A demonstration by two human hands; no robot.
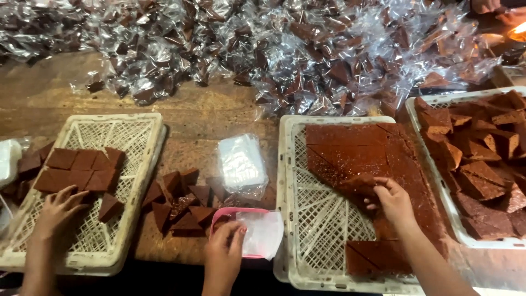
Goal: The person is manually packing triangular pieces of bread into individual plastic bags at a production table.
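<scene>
Right hand (392, 200) pinches a brown triangular piece (359, 185) lifted off the cut slab (361, 151) in the middle white crate (285, 181). Left hand (224, 249) grips a small clear bag (263, 233) over a pink bowl (233, 214). A co-worker's hand (57, 208) reaches into the left crate (148, 164). Risk: the soft piece may crumble in a tight pinch, or miss the limp, closed bag mouth.

A single head-worn camera looks steeply down and forward from close above the wooden worktop (219, 118), its far edge filling the frame's top.
</scene>
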